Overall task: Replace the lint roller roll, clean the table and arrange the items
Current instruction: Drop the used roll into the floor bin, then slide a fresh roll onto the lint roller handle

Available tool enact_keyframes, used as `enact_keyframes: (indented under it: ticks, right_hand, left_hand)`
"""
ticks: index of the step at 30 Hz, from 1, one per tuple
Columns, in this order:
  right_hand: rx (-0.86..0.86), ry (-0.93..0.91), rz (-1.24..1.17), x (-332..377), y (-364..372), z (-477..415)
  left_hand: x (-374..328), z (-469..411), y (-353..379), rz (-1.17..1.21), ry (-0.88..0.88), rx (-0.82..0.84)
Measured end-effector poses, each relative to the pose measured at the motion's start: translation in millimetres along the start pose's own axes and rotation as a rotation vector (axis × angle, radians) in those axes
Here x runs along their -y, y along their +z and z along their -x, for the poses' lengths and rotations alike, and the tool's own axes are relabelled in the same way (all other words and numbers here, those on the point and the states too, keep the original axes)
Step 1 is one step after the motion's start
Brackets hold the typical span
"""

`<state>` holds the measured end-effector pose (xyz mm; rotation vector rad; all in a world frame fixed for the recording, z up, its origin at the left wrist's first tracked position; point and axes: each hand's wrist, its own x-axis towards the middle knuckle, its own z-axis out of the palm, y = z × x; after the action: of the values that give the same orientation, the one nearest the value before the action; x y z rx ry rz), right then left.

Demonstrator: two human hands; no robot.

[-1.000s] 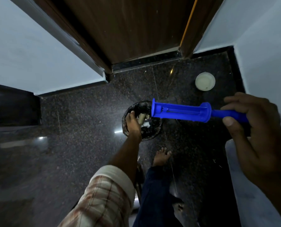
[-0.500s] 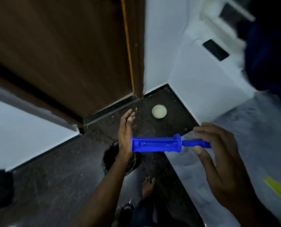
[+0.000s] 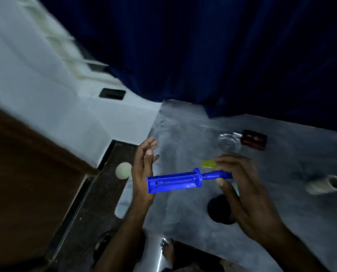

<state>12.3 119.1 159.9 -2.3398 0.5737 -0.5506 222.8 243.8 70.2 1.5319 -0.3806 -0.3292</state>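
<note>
My right hand (image 3: 240,185) grips the handle of a blue lint roller frame (image 3: 175,180) that carries no roll and lies level over the grey table (image 3: 277,216). My left hand (image 3: 144,169) is flat and empty, fingers apart, palm against the frame's free end. A white roll (image 3: 324,184) lies on its side at the table's right. A yellow piece (image 3: 208,164) shows just behind my right fingers.
A dark round object (image 3: 219,211) sits on the table under my right wrist. A clear glass dish (image 3: 229,141) and a dark red box (image 3: 254,139) stand further back. A blue curtain (image 3: 222,55) hangs behind. A pale disc (image 3: 123,170) lies on the dark floor by the wooden door (image 3: 26,173).
The view has swung right from the floor bin to the table. My left hand has left the bin and risen to the roller's free end; my right hand still holds the handle.
</note>
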Motion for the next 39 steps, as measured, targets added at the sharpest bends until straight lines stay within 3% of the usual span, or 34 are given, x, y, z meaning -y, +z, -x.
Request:
enact_keyframes:
  ticks: [16, 24, 34, 39]
  right_hand:
    - [-0.302, 0.313, 0.089, -138, -113, 117]
    - [-0.392, 0.469, 0.116, -180, -151, 175]
    - [-0.447, 0.549, 0.154, -210, -174, 214]
    - [-0.474, 0.546, 0.133, -215, -185, 220]
  left_hand:
    - [-7, 68, 255, 0.017, -0.069, 0.539]
    - [21, 117, 359, -0.166, -0.089, 0.804]
    - [56, 137, 430, -0.554, 0.437, 1.031]
    - [63, 138, 439, -0.68, 0.554, 1.069]
